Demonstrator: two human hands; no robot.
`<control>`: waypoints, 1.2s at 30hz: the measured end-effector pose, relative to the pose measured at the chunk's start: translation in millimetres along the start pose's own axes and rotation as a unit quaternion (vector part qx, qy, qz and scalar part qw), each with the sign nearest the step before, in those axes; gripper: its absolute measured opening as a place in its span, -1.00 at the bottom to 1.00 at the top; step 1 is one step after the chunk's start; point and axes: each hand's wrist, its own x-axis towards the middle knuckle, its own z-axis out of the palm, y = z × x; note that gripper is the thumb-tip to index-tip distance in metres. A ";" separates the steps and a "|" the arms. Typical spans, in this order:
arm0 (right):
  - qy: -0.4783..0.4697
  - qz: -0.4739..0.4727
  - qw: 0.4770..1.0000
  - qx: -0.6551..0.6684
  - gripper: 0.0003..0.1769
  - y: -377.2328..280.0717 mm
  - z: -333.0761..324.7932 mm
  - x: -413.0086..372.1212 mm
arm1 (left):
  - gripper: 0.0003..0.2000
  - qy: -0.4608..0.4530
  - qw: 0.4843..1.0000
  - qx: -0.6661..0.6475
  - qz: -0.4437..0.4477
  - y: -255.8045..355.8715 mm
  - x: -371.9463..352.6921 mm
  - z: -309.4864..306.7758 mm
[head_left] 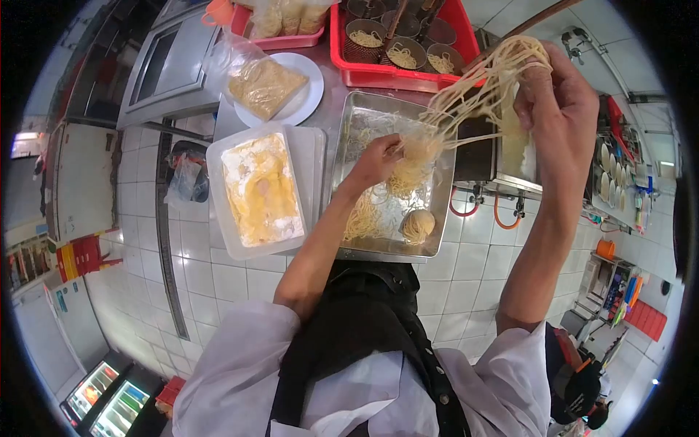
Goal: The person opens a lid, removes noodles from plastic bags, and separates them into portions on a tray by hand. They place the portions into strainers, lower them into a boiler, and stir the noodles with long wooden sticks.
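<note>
My right hand (557, 102) is raised at the upper right, its fingers closed on a bundle of noodles (480, 84) that hangs down to the left. Lower down, my left hand (377, 162) is over the metal tray (445, 200), its fingers pressed together at the left side of blurred noodle strands. What those fingers hold, if anything, is too blurred to tell. In the tray lie loose noodles (362, 220) and a rounded noodle portion (418, 226).
Left of the tray is a plastic container (218, 218) with yellow and white powdery contents. Behind it, a white plate (314, 91) bears a bagged item (266, 87). A red bin (378, 75) holds noodle baskets. Another person (575, 382) is at the lower right.
</note>
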 end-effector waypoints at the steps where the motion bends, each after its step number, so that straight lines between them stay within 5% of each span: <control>1: -0.035 0.006 0.999 -0.002 -0.77 9.4 -4.1 3.2 | -0.43 0.052 0.998 0.028 0.019 -4.5 -2.7 4.3; 3: -0.114 -0.029 0.989 -0.093 -0.69 41.0 -3.8 3.0 | -0.39 0.105 0.992 0.056 0.037 7.8 -6.9 10.6; 5: -0.229 -0.102 0.929 -0.273 -0.46 82.6 -5.9 -10.3 | -0.39 -0.015 0.974 -0.224 0.040 59.4 -3.7 12.2; 6: -0.262 -0.136 0.884 -0.362 -0.32 106.3 -5.9 -21.9 | -0.39 -0.011 0.974 -0.224 0.041 69.1 -6.3 12.6; 8: -0.309 -0.016 0.929 -0.203 -0.19 142.0 5.7 -47.2 | -0.40 0.034 0.909 -0.409 0.068 83.6 -10.7 13.2; 10: -0.385 0.160 0.878 -0.233 -0.15 168.4 32.9 -81.0 | -0.42 0.054 0.904 -0.422 0.049 99.3 -13.1 3.8; 12: -0.326 0.054 0.910 -0.249 -0.29 237.7 59.0 -138.1 | -0.45 0.069 0.897 -0.435 0.027 111.7 -13.3 -5.3; 14: -0.350 0.121 0.896 -0.246 -0.42 260.3 64.7 -142.2 | -0.54 0.078 0.941 -0.328 0.001 117.8 -6.3 -19.7; 15: -0.374 0.187 0.876 -0.240 -0.54 257.5 67.8 -140.4 | -0.60 0.065 0.990 -0.125 -0.014 101.9 3.9 -31.5; 16: -0.378 0.186 0.875 -0.238 -0.54 253.7 65.1 -139.5 | -0.60 0.069 0.990 -0.124 -0.017 83.2 2.7 -31.1; 18: -0.239 0.129 0.958 -0.094 -0.76 198.7 47.4 -121.2 | -0.60 0.070 0.994 0.023 0.083 74.7 -7.1 -17.3; 21: -0.199 0.068 0.977 -0.035 -0.88 138.3 31.2 -88.9 | -0.61 0.062 0.940 0.239 0.237 70.6 -13.9 2.8; 22: -0.178 0.101 0.979 0.020 -0.89 126.6 27.2 -77.1 | -0.61 0.061 0.940 0.237 0.237 69.6 -13.2 7.2; 24: -0.152 0.123 0.978 0.073 -0.89 100.3 21.2 -56.6 | -0.54 -0.035 0.995 0.083 -0.029 70.9 -5.4 8.7; 26: -0.136 0.192 0.971 0.047 -0.88 79.4 17.4 -49.0 | -0.65 0.024 0.999 0.042 0.021 62.3 -8.0 13.4; 28: -0.130 0.132 0.982 0.026 -0.88 97.8 20.6 -46.5 | -0.79 0.131 0.977 0.057 0.157 70.9 -9.2 16.8; 29: -0.150 0.123 0.981 0.026 -0.87 102.0 22.6 -44.8 | -0.79 0.132 0.977 0.057 0.157 85.3 -11.5 15.8; 32: -0.156 0.119 0.980 0.042 -0.85 80.8 18.3 -40.5 | -0.74 0.062 0.993 -0.049 0.083 110.5 -14.7 5.9; 34: -0.140 0.119 0.981 0.060 -0.84 60.6 16.4 -34.1 | -0.66 -0.007 0.980 0.180 -0.089 88.4 -4.4 -10.9; 36: -0.120 0.099 0.987 0.051 -0.81 51.5 15.7 -30.3 | -0.62 0.034 0.976 0.212 -0.042 92.7 -13.5 -1.9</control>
